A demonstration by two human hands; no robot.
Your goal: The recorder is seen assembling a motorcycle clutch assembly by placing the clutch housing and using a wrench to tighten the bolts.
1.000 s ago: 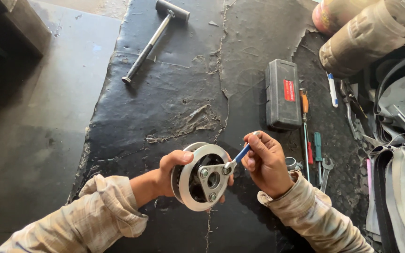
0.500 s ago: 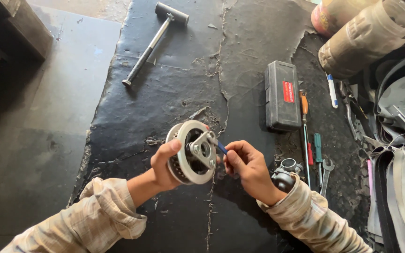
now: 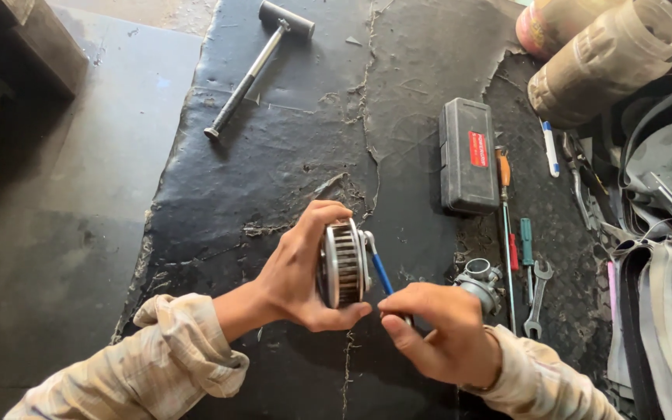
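Left hand (image 3: 297, 272) curled gripping; right hand (image 3: 441, 334) fingers pinched closed.

Ribbed shiny metal wheel (image 3: 343, 264), cracked matt black mat (image 3: 289, 148), matt plastic case (image 3: 467, 155)

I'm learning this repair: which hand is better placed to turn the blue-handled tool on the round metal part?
Probably the right hand: it already grips the blue-handled tool, while the left hand steadies the round metal part.

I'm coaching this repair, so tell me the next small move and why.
Probably swing the blue-handled wrench another short stroke. The right hand pinches its handle, its head sits against the face of the round metal part, and the left hand grips that part edge-on to brace it.
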